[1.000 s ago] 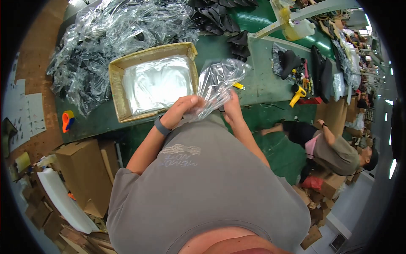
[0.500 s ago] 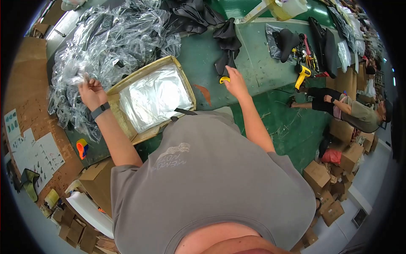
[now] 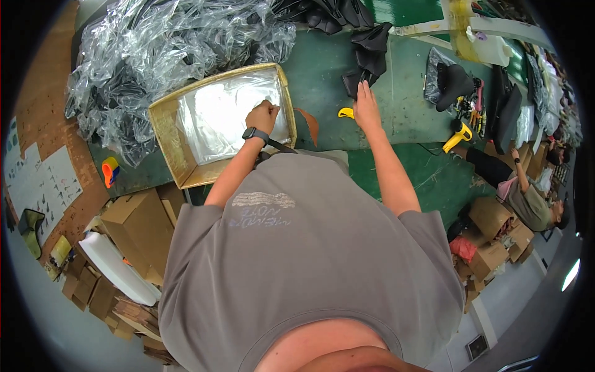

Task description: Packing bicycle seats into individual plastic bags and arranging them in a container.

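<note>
Left hand (image 3: 263,116) above the clear bags (image 3: 211,121), right hand (image 3: 368,110) at the black piece (image 3: 370,48).
The bags lie flat inside the box (image 3: 163,139); the left fingers are curled together, but I cannot tell if they pinch a bag. The black piece lies on the green table (image 3: 319,68), beyond the yellow tool (image 3: 346,112); the right fingers are straight, at its near end, and whether they grip it I cannot tell.
</note>
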Demonstrator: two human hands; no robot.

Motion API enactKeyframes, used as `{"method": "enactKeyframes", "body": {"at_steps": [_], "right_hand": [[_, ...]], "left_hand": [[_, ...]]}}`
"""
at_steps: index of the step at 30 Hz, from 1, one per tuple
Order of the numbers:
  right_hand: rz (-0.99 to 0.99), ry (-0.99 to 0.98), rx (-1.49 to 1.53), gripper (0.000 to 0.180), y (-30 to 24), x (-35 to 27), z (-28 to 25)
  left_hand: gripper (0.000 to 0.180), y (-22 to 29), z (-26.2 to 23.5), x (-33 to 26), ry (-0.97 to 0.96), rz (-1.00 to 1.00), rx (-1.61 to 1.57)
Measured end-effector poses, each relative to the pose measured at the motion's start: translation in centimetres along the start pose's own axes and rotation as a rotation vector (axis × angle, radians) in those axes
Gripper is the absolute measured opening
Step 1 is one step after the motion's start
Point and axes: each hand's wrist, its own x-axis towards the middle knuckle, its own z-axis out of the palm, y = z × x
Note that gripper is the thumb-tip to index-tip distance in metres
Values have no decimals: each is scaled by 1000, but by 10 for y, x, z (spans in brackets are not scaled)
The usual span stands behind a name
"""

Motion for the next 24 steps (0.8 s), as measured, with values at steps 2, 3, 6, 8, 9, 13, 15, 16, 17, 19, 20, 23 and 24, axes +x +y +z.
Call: {"method": "enactKeyframes", "body": {"at_steps": [2, 3, 6, 8, 9, 13, 15, 16, 17, 19, 20, 23, 24], "right_hand": [[-92, 194, 219, 47, 5, -8, -34], [-103, 199, 204, 47, 7, -15, -60], [238, 59, 681, 27, 3, -62, -156], [298, 71, 1118, 23, 25, -105, -191], [332, 49, 1352, 20, 26, -126, -205], [483, 52, 1810, 28, 12, -168, -204], [664, 0, 1972, 35, -9, -176, -174], [609, -55, 2086, 40, -33, -175, -164], [541, -132, 2154, 50, -64, -173, -160], [352, -281, 2265, 68, -117, -182, -153], [331, -371, 2353, 67, -138, -193, -149], [106, -605, 2078, 64, -166, -223, -132], [190, -635, 1899, 62, -186, -225, -148]], "left_hand": [[30, -19, 16, -2, 15, 14, 27], [30, -33, 21, -2, 29, 25, 70], [24, -64, 30, -3, -18, 7, -38], [20, -69, 29, -7, 21, 74, -67], [20, -75, 29, -12, 31, 81, -78], [25, -81, 26, -30, 129, 27, -167], [27, -78, 19, -33, 59, -102, -246], [27, -84, 17, -34, 76, -102, -256], [27, -94, 18, -36, 161, -104, -280], [27, -113, 17, -39, 263, -113, -299], [28, -120, 13, -40, 287, -206, -457], [30, -92, -28, -57, 262, -306, -772], [30, -90, -43, -70, 283, -272, -866]]}}
